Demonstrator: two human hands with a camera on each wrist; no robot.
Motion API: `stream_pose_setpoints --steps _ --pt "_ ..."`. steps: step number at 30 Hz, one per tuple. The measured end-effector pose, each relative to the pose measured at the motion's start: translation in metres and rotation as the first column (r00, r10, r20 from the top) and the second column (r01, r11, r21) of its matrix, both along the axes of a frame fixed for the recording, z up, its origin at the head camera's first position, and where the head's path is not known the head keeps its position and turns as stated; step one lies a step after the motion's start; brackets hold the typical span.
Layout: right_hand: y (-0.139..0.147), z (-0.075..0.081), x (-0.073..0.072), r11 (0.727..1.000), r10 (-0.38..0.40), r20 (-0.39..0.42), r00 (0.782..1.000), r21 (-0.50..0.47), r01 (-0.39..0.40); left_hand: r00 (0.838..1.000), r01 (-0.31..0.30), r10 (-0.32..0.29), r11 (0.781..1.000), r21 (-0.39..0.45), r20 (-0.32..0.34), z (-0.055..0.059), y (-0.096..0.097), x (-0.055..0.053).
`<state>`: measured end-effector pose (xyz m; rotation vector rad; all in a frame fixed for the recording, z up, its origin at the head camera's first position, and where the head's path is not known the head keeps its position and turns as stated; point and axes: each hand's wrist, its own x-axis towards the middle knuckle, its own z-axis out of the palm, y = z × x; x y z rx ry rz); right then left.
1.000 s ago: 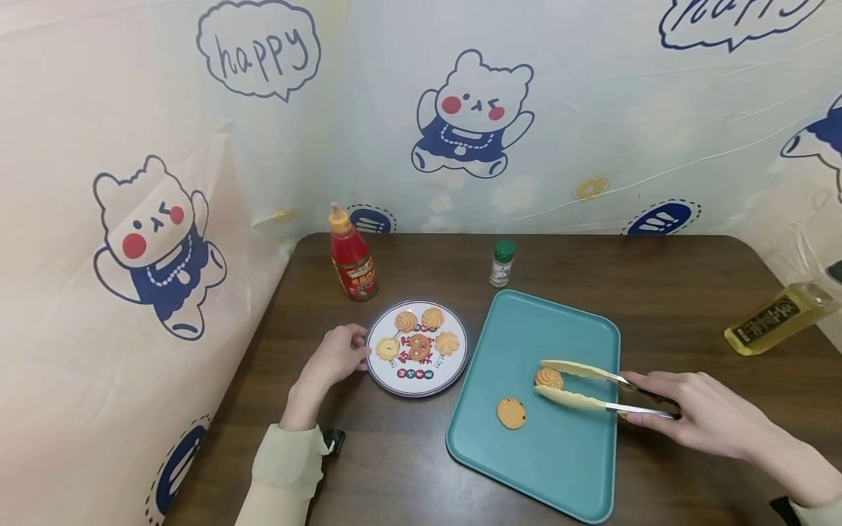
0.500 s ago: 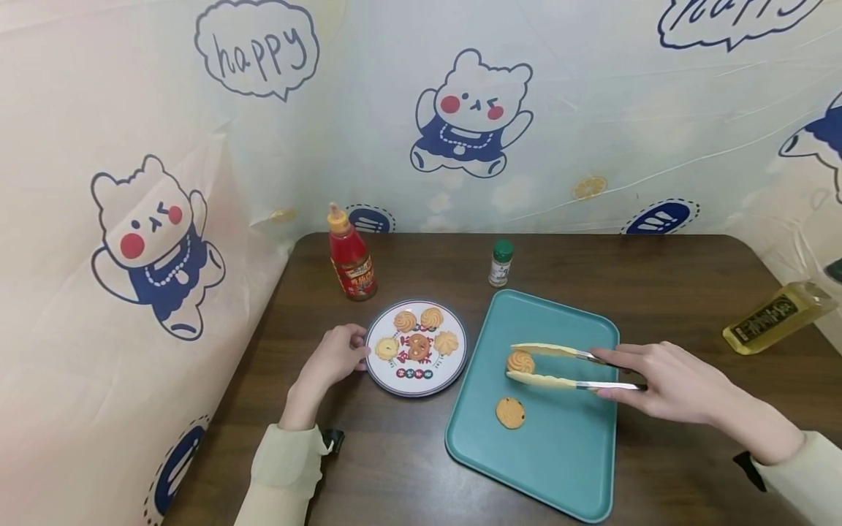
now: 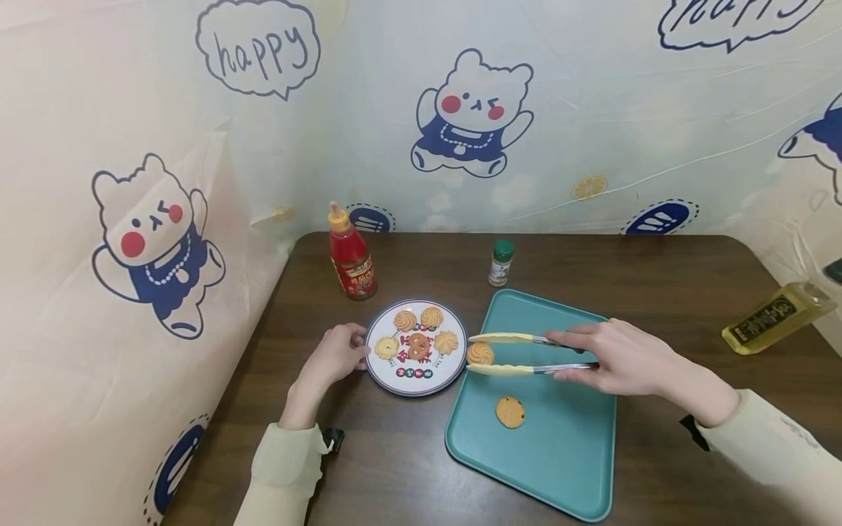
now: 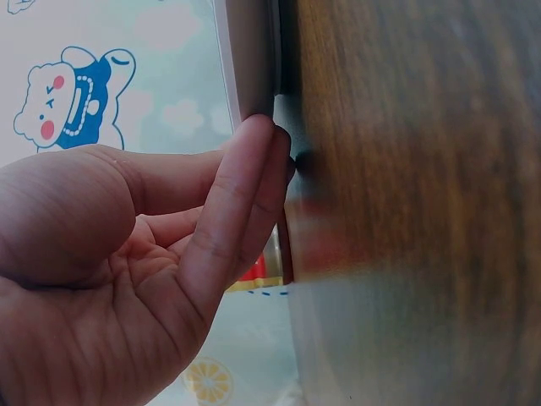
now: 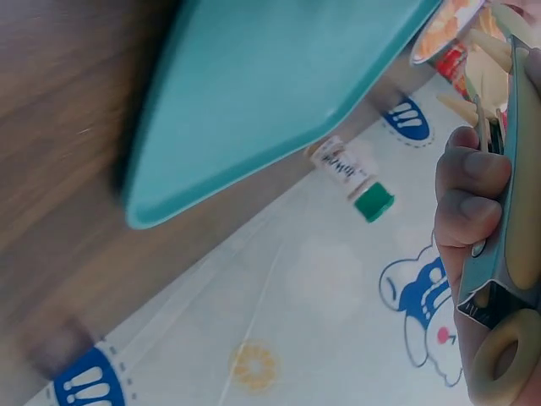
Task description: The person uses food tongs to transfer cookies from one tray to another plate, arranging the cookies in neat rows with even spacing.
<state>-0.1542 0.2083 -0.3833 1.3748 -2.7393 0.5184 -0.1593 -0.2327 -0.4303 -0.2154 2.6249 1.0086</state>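
Observation:
My left hand pinches the left rim of a white plate with printed lettering. Several cookies lie on it, among them a pretzel-shaped one in the middle. In the left wrist view, the fingertips meet at the plate's edge. My right hand grips metal tongs with pale yellow tips. Between those tips sits a swirled cookie, over the tray's left edge and close to the plate's right rim. A round cookie with dark specks lies on the teal tray.
Behind the plate stands a red sauce bottle with a yellow cap. A small green-capped shaker is behind the tray. At the far right is a tilted-looking bottle of yellow oil. A printed curtain hangs behind the table.
The right hand has moved left with the tongs, carrying the swirled cookie from the tray's middle to its left edge beside the plate. The left hand stays at the plate.

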Motion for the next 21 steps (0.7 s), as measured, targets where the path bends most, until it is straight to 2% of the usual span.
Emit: stream_pose_setpoints --steps 8,21 --pt "-0.027 -0.002 -0.013 0.999 0.041 0.014 0.999 0.028 -0.041 1.000 0.001 -0.001 1.000 -0.002 -0.006 0.001 0.001 0.000" --pt "-0.070 -0.010 -0.027 0.993 0.105 0.093 0.990 0.037 -0.109 1.000 0.003 -0.003 1.000 0.008 -0.009 0.001 0.000 0.001"
